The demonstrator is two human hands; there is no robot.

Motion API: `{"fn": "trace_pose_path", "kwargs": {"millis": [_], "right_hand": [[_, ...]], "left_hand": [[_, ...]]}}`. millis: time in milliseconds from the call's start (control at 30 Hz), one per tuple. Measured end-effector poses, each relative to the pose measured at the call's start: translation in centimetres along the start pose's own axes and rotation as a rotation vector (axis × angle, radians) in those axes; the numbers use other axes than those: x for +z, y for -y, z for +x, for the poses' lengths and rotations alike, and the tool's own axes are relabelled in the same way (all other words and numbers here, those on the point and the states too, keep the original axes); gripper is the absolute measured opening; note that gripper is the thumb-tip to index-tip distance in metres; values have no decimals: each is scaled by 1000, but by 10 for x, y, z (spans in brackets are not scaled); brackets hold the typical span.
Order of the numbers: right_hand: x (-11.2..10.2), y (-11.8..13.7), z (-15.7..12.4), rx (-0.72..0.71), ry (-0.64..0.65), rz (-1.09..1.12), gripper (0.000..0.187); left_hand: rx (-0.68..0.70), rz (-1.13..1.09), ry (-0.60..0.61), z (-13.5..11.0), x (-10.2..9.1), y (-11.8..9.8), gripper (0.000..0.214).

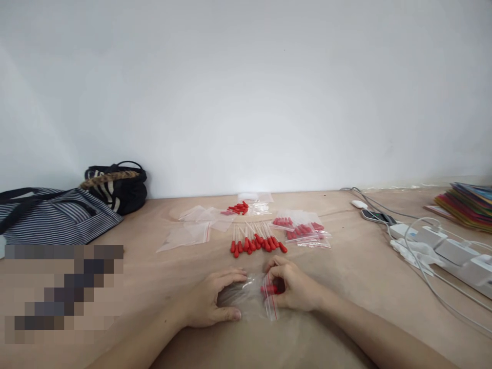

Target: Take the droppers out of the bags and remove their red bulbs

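My left hand (213,300) and my right hand (294,287) both grip a small clear zip bag (248,297) with a red seal strip, low on the table. Red-bulbed droppers (269,289) lie inside the bag near my right fingers, which pinch at the seal end. Just beyond my hands lies a loose row of several red-bulbed droppers (255,241). Filled zip bags (303,230) rest to the right of that row. Empty zip bags (194,225) lie to its left.
Farther back lie more droppers (240,207). A striped bag (54,215) and a black bag (121,187) stand at the back left. A power strip (449,253) with white cables, a phone (376,216) and a stack of coloured sheets (471,202) occupy the right side. Everything rests on a tan table (365,287).
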State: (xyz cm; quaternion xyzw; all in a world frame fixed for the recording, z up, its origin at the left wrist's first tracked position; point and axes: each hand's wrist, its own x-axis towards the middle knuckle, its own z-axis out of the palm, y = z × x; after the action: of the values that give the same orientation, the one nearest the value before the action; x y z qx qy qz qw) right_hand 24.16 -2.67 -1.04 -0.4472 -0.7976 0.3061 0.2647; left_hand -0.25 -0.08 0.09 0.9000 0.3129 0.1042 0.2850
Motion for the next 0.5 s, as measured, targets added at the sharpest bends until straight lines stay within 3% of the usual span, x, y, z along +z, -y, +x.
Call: {"fn": "trace_pose_path", "kwargs": {"millis": [267, 500], "right_hand": [[-7, 1, -2, 122, -16, 64, 16], [-16, 1, -2, 110, 35, -116, 15]], "left_hand": [[-8, 18, 17, 0, -1, -1, 61], [-35, 7, 28, -1, -2, -2, 62]]}}
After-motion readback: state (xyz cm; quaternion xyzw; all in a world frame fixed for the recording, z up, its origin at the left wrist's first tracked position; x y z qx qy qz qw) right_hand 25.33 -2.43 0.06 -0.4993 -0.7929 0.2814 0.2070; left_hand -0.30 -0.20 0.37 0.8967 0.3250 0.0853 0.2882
